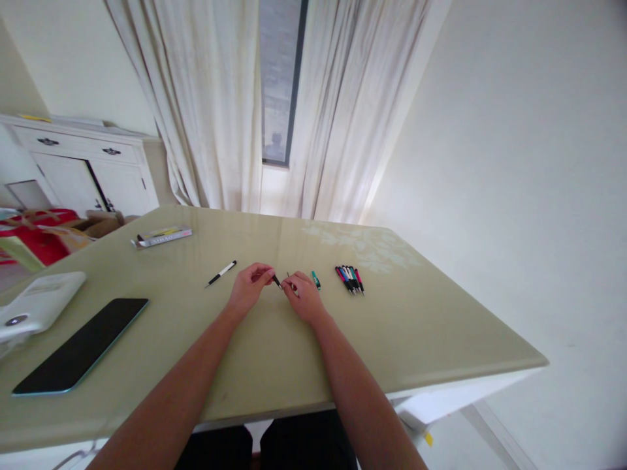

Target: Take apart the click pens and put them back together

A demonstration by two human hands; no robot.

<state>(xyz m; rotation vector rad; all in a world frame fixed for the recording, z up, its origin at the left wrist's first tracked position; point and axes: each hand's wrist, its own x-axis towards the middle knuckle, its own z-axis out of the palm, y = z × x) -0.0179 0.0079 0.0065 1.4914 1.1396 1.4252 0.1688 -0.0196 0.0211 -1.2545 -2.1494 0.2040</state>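
My left hand (249, 286) pinches a short black pen piece (277, 281) that points down and right. The fingertips of my right hand (304, 297) are closed at the lower end of that piece; a thin dark bit shows by these fingers, too small to name. Just right of my right hand lies a green pen barrel (316, 280) with a dark end. Farther right, several capless pens (349, 279) in mixed colours with black grips lie side by side. A white pen with a black grip (221, 273) lies left of my left hand.
At the left lie a dark-screened tablet or phone (83, 346) and a white device (44, 301). An opened clear-and-white box (162, 236) sits near the far left of the table (421, 326). Red bags (42, 238) stand beyond the left edge.
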